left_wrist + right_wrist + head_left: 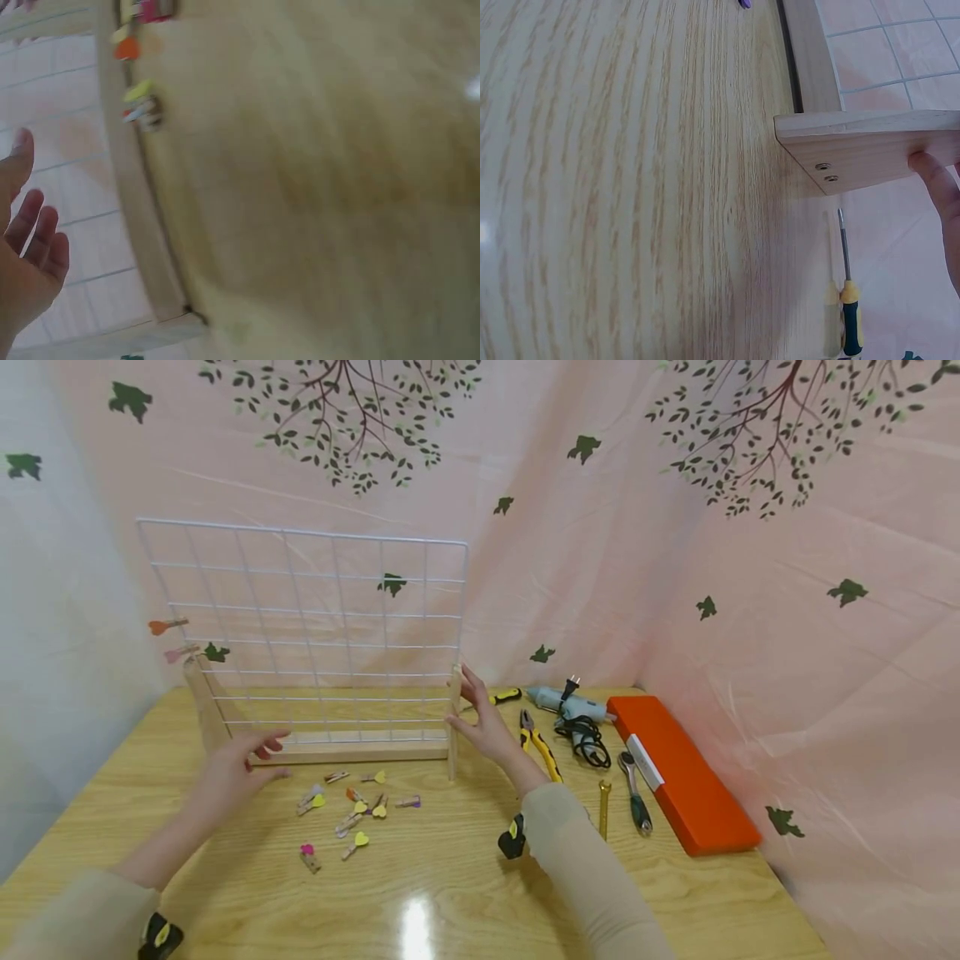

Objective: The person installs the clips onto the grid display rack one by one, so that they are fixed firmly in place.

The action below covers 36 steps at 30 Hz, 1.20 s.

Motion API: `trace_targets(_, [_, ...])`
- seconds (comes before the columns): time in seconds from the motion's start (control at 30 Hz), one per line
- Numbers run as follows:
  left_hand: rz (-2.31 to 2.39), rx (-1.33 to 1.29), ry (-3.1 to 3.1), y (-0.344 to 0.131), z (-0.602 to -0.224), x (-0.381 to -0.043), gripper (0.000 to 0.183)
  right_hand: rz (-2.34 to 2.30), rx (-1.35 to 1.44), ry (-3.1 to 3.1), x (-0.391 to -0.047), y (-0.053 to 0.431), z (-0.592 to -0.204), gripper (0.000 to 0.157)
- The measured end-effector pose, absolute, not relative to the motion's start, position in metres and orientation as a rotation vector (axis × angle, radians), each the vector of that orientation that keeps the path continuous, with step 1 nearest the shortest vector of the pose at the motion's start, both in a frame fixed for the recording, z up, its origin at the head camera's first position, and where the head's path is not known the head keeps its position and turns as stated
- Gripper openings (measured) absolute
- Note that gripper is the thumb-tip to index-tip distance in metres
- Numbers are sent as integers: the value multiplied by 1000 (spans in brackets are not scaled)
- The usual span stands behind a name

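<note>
A white wire grid (337, 610) stands upright in a wooden base, with a long bottom rail (352, 752) and a wooden side board at each end. At the right side board (453, 727), my right hand (483, 718) holds the edges between thumb and fingers. Two screw heads (827, 172) show low on that board's outer face. My left hand (232, 768) is near the lower left of the base, fingers loosely spread and holding nothing. An orange heart clothespin (167, 626) and a pink clothespin (180, 653) are clipped to the grid's left edge.
Several small wooden clothespins (356, 810) with coloured hearts lie before the base. Right of it are a screwdriver (850, 315), pliers (542, 745), a glue gun (570, 703) with coiled cord, a wrench (604, 810), a ratchet (636, 793) and an orange case (682, 777).
</note>
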<state>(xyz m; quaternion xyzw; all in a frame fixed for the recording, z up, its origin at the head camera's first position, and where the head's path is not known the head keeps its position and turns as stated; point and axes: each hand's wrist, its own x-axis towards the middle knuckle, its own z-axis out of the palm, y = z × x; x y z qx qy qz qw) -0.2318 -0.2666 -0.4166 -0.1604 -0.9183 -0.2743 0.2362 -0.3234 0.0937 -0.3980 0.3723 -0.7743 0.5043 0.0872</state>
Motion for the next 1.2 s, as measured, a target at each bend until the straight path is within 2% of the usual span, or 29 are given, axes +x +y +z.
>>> trace_targets(0.27, [-725,-716,-2790,-254,-452,-238,40,1490,1083,-2324,-324,95,-401,77])
trace_targets(0.53, [-587,-758,-2874,-248,-460,-239,22,1489,1089,-2328,-325,92,-403,77])
trace_targets(0.73, [-621,-747,-2886,-247,-460,-240,17,1496,1089,-2334,-325,92,-402,77])
trace_targets(0.97, [-801,-646,-2873,-250,-447,-245,13,1485,1049,-2369,-325,94,-400,77])
trace_targets(1.2, [-823,-540,-2677,-262,-404,-244,12,1482,1068,-2337,-325,93,-400,77])
